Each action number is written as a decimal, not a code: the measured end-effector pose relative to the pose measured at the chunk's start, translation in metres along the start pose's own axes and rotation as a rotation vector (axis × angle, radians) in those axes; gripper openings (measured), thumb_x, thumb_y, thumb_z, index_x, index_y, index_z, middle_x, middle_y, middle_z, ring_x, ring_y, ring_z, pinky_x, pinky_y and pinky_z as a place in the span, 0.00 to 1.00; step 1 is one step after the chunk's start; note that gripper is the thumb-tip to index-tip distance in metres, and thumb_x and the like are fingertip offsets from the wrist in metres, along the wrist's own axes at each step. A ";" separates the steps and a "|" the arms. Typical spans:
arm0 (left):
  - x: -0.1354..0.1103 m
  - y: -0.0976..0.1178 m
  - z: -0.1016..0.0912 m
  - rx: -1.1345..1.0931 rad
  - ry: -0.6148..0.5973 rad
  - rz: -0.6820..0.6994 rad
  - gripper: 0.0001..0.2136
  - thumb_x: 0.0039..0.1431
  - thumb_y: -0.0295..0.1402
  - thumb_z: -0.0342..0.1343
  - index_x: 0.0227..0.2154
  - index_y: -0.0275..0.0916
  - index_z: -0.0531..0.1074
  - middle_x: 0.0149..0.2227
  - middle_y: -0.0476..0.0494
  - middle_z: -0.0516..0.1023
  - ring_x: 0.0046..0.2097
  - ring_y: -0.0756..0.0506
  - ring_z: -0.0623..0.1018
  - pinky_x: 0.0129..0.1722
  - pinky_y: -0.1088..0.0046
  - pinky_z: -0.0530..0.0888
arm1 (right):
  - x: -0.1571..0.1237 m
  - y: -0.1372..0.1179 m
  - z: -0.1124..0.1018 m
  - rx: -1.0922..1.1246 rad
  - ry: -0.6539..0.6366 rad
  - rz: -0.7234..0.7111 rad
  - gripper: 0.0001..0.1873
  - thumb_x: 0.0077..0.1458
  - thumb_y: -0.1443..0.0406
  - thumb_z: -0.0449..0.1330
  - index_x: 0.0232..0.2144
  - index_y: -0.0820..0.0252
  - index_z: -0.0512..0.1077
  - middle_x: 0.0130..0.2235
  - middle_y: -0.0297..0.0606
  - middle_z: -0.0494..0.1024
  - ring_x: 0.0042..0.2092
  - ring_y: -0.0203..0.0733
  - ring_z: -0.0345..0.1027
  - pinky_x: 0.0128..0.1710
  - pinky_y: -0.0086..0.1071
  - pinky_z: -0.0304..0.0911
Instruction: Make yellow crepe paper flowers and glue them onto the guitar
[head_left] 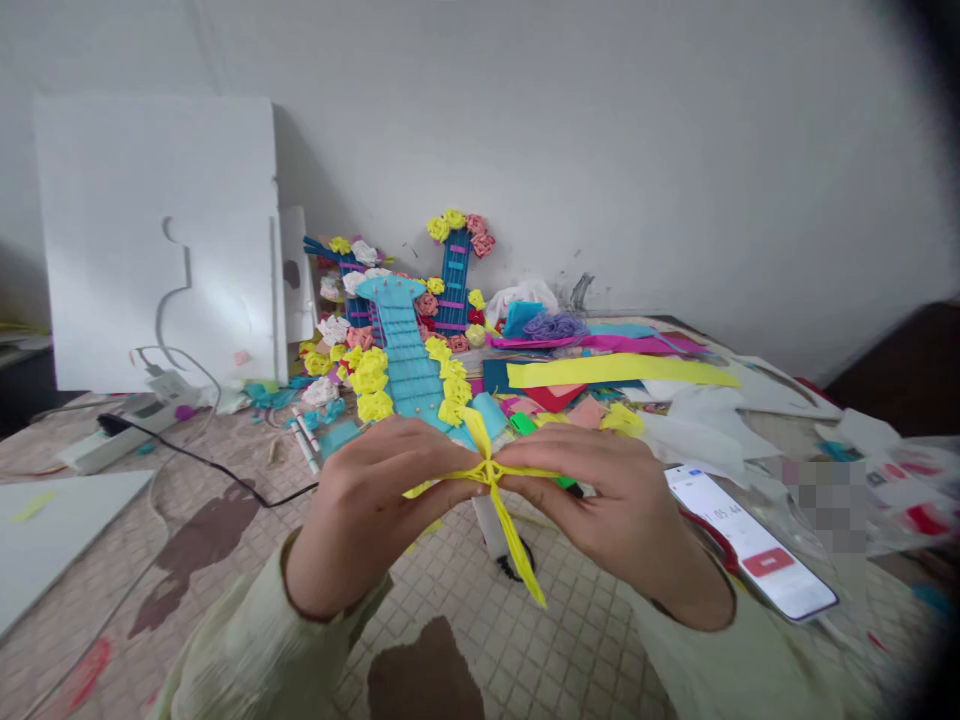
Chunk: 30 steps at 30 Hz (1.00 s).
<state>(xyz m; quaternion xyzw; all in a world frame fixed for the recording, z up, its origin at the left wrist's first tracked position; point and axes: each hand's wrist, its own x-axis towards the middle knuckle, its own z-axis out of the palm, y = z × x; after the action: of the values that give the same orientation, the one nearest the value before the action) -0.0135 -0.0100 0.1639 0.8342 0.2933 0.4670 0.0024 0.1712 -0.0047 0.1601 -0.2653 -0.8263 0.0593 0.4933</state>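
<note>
My left hand [397, 490] and my right hand [600, 490] meet in the middle, each pinching an arm of a yellow crepe paper strip [517, 550]. The strips cross at a tight centre between my fingertips; one tail hangs down toward me and another sticks up. Just beyond my hands stands a light blue craft piece [409, 360] shaped like a guitar neck, with yellow paper flowers [370, 385] down both sides. Under my fingers, a white tube-like object [491, 525] with a dark end is partly hidden. A green marker-like item [523, 424] shows behind my right hand.
Dark blue craft pieces [454, 275] with paper flowers stand at the back. A flat yellow paper strip [622, 371] lies over coloured sheets. At right are a phone [757, 545] and a red-handled tool [709, 535]. A power strip [124, 432] and white board [157, 240] are left.
</note>
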 end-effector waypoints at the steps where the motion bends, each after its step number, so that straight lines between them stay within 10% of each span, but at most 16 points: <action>1: 0.000 0.000 0.000 0.002 0.008 0.005 0.04 0.48 0.27 0.59 0.29 0.37 0.72 0.26 0.48 0.77 0.30 0.50 0.75 0.30 0.73 0.73 | 0.000 0.000 0.000 0.000 0.000 -0.001 0.07 0.47 0.73 0.60 0.31 0.59 0.73 0.30 0.33 0.79 0.31 0.35 0.73 0.31 0.26 0.68; 30: -0.003 0.000 0.004 0.027 0.051 -0.055 0.05 0.47 0.24 0.59 0.29 0.38 0.72 0.26 0.49 0.77 0.30 0.51 0.75 0.30 0.75 0.72 | -0.002 0.004 0.002 0.086 -0.051 0.042 0.07 0.48 0.72 0.59 0.34 0.63 0.71 0.32 0.36 0.77 0.35 0.33 0.70 0.36 0.25 0.66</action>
<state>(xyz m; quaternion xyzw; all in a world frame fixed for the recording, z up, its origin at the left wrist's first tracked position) -0.0113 -0.0108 0.1588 0.8138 0.3222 0.4837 -0.0035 0.1717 -0.0020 0.1565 -0.2596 -0.8295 0.1121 0.4817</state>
